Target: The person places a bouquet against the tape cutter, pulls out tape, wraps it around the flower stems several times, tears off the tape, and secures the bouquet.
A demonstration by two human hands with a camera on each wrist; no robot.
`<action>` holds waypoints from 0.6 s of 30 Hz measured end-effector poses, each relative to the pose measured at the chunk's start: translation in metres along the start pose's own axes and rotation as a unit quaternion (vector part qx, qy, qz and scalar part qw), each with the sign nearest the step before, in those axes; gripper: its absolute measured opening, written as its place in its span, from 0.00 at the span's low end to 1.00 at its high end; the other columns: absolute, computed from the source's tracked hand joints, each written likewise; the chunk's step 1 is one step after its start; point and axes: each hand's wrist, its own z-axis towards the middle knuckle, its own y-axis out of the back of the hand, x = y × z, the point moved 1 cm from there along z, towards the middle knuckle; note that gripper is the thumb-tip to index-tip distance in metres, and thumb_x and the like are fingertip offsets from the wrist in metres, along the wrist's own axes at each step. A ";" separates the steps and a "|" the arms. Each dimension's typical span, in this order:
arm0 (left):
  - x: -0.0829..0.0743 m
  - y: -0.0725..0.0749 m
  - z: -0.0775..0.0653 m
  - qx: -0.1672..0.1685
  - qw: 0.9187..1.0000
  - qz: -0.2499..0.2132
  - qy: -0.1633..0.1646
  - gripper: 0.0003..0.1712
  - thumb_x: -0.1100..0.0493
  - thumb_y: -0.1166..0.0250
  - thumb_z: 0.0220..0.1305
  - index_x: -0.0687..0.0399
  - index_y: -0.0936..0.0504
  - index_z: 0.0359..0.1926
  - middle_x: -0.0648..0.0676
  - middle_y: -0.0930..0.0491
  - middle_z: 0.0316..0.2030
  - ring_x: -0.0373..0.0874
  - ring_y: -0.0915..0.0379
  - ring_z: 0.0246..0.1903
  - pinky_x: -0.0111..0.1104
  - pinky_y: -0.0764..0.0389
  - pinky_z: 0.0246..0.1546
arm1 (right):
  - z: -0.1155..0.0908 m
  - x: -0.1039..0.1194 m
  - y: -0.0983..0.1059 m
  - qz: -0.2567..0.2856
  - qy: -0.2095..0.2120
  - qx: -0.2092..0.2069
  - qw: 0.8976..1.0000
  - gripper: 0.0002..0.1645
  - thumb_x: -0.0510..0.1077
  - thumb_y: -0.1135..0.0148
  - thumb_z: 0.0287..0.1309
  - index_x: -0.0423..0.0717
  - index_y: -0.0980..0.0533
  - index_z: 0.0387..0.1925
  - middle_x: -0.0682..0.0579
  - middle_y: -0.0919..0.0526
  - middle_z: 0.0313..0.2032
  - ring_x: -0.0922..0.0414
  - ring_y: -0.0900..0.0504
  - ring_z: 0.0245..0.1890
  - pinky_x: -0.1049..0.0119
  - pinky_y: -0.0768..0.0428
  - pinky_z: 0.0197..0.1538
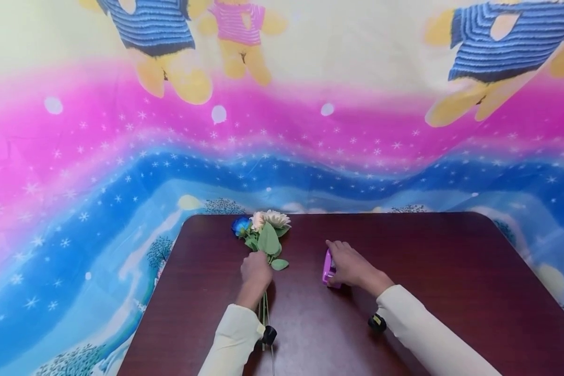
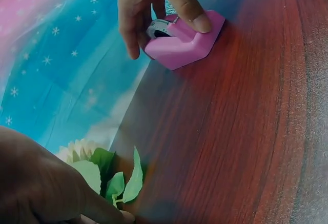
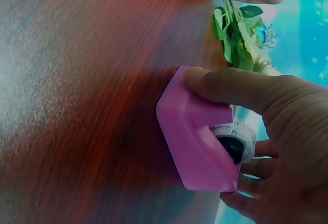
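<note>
My left hand (image 1: 257,272) grips a small bunch of flowers by the stems. The bunch has a blue bloom (image 1: 241,226), pale cream blooms (image 1: 276,219) and green leaves (image 1: 269,239); its long stems (image 1: 265,308) run back under the left wrist. To the right of it, my right hand (image 1: 355,267) holds a pink tape dispenser (image 3: 177,131) on the table, thumb on one side and fingers on the other. A roll of tape (image 3: 245,136) sits in the dispenser, partly hidden by the hand.
Both hands work over a dark red-brown wooden table (image 1: 413,250) with rounded far corners. Behind it hangs a printed cloth (image 1: 310,136) with bears, snowflakes and pink and blue bands. Each wrist carries a small black camera (image 1: 269,335).
</note>
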 end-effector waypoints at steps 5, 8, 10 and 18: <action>0.005 -0.002 0.000 -0.012 0.999 -0.024 -0.019 0.05 0.66 0.31 0.57 0.60 0.17 0.26 0.64 0.14 0.31 0.62 0.15 0.33 0.50 0.15 0.32 | 0.000 -0.001 0.000 0.006 0.007 -0.001 1.000 0.66 0.51 0.14 0.39 0.31 0.40 0.74 0.36 0.25 0.63 0.43 0.27 0.61 0.48 0.23 0.65; 0.007 -0.002 -0.003 -0.037 0.997 -0.050 -0.039 0.14 0.66 0.30 0.56 0.57 0.23 0.17 0.63 0.16 0.25 0.63 0.16 0.30 0.51 0.16 0.31 | 0.000 -0.001 0.001 0.006 0.008 -0.007 1.000 0.65 0.51 0.15 0.40 0.31 0.41 0.74 0.37 0.26 0.63 0.44 0.26 0.61 0.48 0.22 0.64; 0.008 -0.001 -0.006 -0.056 0.994 -0.074 -0.049 0.20 0.65 0.28 0.55 0.54 0.28 0.12 0.60 0.18 0.21 0.63 0.16 0.28 0.52 0.16 0.32 | 0.000 -0.001 0.003 0.008 0.004 -0.009 1.000 0.66 0.51 0.15 0.41 0.32 0.42 0.75 0.37 0.26 0.65 0.44 0.26 0.62 0.47 0.22 0.63; 0.003 0.004 -0.030 -0.031 0.953 -0.301 0.006 0.17 0.61 0.27 0.60 0.57 0.18 0.16 0.51 0.18 0.14 0.43 0.20 0.14 0.40 0.15 0.24 | 0.001 0.000 0.005 0.007 0.005 0.004 1.000 0.68 0.50 0.15 0.41 0.33 0.45 0.76 0.36 0.27 0.66 0.42 0.26 0.64 0.46 0.20 0.61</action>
